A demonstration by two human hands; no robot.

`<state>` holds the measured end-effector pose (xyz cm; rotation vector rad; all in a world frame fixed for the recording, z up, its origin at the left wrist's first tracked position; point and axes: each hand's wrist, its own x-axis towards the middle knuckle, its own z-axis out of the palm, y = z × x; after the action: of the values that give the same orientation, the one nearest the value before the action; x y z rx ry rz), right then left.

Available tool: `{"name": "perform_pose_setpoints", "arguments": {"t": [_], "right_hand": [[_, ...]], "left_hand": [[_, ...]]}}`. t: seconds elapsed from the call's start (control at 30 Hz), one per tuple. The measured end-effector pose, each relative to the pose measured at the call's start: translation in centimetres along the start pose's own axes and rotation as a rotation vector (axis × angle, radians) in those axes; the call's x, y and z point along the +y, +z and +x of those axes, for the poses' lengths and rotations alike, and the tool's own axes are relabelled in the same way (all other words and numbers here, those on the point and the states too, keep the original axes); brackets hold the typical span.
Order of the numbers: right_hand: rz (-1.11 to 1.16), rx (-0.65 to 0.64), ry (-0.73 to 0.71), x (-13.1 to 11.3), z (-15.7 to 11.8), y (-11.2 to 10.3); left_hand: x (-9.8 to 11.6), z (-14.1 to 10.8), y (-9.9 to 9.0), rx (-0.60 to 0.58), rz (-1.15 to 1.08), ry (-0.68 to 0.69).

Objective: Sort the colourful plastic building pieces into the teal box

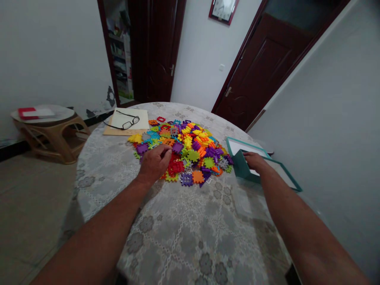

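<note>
My left hand (pixel 155 163) rests at the near left side of a heap of plastic building pieces (pixel 192 155). Its fingers are curled together, and I cannot make out what is between them, if anything. Purple, red, green, orange, yellow and blue pieces make up the heap, many of them square with toothed edges. A purple square piece (pixel 177 148) lies just beyond the fingertips. On the right, my right hand (pixel 255 162) reaches over the wall of a teal box (pixel 242 168) with a white inside. The box hides most of its fingertips.
Black-framed glasses (pixel 127 125) lie on paper (pixel 139 114) at the back left of the round table (pixel 184 233), which has a patterned cover. A clear plastic tray (pixel 245 204) sits by the teal box. Left of the table stands a stool (pixel 59 138).
</note>
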<state>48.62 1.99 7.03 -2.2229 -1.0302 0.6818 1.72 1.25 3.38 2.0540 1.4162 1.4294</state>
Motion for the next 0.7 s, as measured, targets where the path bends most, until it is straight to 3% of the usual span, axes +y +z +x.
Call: {"name": "perform_pose_setpoints", "arguments": {"t": [0.43, 0.7], "right_hand": [[-0.013, 0.007, 0.023, 0.77, 0.56, -0.17], [-0.029, -0.076, -0.042, 0.63, 0.16, 0.04]], "left_hand": [[-0.41, 0.48, -0.1, -0.021, 0.099, -0.026], [-0.31, 0.78, -0.37, -0.059, 0.169, -0.037]]}}
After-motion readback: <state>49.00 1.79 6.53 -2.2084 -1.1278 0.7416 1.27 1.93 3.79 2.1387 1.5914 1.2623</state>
